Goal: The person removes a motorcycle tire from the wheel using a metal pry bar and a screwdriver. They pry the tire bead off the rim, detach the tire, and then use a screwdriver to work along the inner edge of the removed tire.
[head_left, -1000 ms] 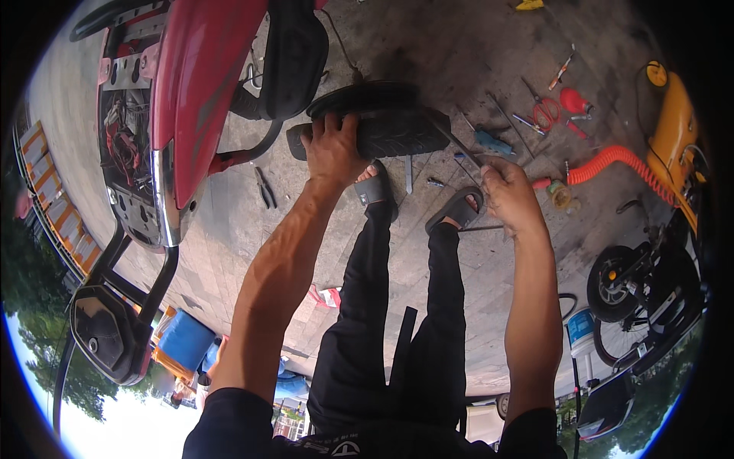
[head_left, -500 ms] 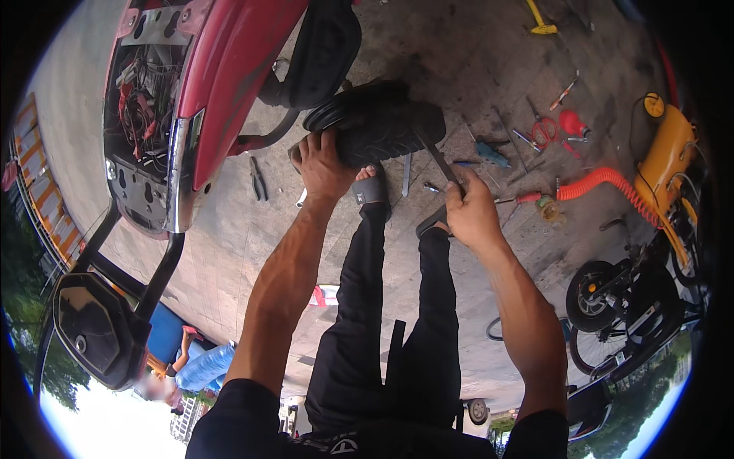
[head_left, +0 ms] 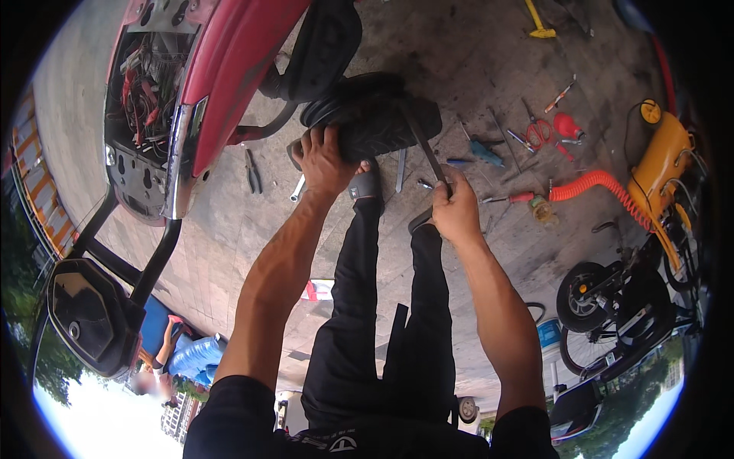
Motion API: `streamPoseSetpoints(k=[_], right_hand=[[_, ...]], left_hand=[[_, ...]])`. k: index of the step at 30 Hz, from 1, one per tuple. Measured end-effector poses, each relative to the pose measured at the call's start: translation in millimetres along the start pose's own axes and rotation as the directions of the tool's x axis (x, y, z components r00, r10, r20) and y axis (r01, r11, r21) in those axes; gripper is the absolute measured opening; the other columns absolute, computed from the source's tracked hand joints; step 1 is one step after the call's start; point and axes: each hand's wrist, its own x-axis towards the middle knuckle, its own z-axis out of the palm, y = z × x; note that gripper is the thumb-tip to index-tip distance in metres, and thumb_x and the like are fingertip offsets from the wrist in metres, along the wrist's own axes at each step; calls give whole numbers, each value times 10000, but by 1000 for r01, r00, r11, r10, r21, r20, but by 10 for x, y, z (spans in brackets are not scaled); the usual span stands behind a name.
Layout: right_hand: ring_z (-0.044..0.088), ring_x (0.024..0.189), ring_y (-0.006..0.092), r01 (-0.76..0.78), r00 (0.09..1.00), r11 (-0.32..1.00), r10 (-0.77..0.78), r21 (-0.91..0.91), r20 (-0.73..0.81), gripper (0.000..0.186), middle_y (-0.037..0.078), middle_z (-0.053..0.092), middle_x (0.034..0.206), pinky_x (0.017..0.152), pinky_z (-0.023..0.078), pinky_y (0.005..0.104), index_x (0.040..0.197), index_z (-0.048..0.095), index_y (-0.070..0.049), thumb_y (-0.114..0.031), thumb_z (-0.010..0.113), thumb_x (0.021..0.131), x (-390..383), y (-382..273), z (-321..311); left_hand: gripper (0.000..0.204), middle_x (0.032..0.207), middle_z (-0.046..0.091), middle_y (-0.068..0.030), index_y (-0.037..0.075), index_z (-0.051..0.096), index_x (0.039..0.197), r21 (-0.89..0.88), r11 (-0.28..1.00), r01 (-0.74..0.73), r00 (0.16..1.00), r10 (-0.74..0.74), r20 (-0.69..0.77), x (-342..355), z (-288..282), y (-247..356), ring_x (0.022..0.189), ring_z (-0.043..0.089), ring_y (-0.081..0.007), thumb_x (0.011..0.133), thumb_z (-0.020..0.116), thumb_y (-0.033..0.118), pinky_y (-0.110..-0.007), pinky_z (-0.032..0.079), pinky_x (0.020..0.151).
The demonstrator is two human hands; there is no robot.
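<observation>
My left hand point(head_left: 324, 164) is wrapped over the near left end of a black treaded tyre point(head_left: 386, 136), fingers on its tread. The tyre stands low between the red scooter point(head_left: 237, 73) and my feet. In my right hand point(head_left: 457, 210) is a flat, dark metal tyre lever point(head_left: 425, 147), closed in the fingers. The lever slants up and left, its far end at the tyre's far right side. Whether that end is tucked under the bead I cannot tell.
Pliers point(head_left: 253, 172) and a wrench point(head_left: 297, 189) lie to the left. Scissors point(head_left: 538, 134), a teal-handled tool point(head_left: 486, 153) and a yellow hammer point(head_left: 542, 33) are on the right. A coiled orange hose point(head_left: 600, 182) runs to a yellow air tank point(head_left: 661, 157). A person point(head_left: 183, 356) is behind at lower left.
My right hand and the lever have shifted slightly left, and the lever's far end sits farther up along the tyre. My left hand keeps its hold on the tyre.
</observation>
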Motion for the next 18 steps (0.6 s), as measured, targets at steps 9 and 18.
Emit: streamPoseSetpoints(k=[9,18], right_hand=[[674,927,392,-56,998,998,56,14,-18,334,262,676,973,827,519,425,1222,543,16,-128,536,920,-148,-112,119],[641,989,452,21,997,989,-10,-147,72,348,303,656,1034,872,504,481,1215,520,26,-140,526,908,-46,-331,-167]], left_hand=[[835,1246,523,-152,101,494,1287,45,999,-28,992,23,121,20,-161,18,1222,455,-373,606,840,439,-544,297,1029],[1021,1313,512,-180,72,480,1340,32,982,-186,909,159,386,486,-218,343,1278,467,-347,548,827,615,-533,350,1064]])
